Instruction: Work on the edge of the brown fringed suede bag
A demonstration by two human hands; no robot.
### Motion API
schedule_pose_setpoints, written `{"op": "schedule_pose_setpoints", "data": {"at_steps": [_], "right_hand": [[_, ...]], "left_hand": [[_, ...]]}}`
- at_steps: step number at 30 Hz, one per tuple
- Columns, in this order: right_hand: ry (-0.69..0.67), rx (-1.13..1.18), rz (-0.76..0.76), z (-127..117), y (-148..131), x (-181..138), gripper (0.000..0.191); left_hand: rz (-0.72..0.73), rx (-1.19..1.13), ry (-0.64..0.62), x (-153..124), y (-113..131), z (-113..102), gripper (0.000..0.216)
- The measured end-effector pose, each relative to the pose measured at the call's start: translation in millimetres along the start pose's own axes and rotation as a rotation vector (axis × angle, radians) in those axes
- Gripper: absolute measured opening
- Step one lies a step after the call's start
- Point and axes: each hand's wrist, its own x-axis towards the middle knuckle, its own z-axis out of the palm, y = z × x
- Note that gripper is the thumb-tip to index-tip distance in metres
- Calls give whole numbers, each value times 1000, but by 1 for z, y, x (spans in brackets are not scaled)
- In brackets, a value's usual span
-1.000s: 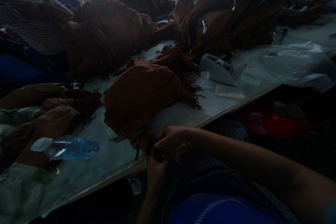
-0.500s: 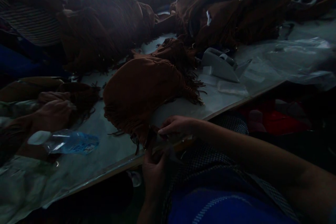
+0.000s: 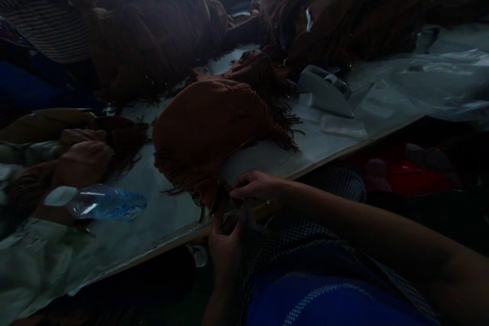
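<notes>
A brown suede fringed bag lies on the pale table, its near corner hanging over the table's front edge. My left hand comes up from below the edge and grips that dark lower corner. My right hand reaches in from the right and pinches the same corner from above, fingers closed on it. The scene is dim, so the small part between my fingers is hard to make out.
A plastic water bottle lies on its side at the left. A grey tape dispenser and clear plastic bags are at the right. Heaps of brown fringed bags fill the back and left. Blue checked clothing covers my lap.
My hands have stayed at the bag's near corner with small finger movements. The view has shifted slightly, and the bag and bottle have not moved on the table.
</notes>
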Motion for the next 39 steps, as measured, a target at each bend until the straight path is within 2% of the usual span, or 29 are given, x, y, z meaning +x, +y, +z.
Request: {"op": "schedule_pose_setpoints", "data": {"at_steps": [9,22,29,33,39], "right_hand": [[40,93,41,7,-5,-3,17],[58,31,33,5,-2,-2,17],[60,20,18,7,2,4,13],[76,-84,-4,6,6,7,12],[180,-422,-102,-7,16,-4,28]], "left_hand": [[48,17,22,-3,4,5,73],[55,-49,8,-1,0,4,70],[69,-167,61,4,-6,8,54],[49,-282,87,5,-8,15,46],[-37,-412,120,5,-9,18,29]]}}
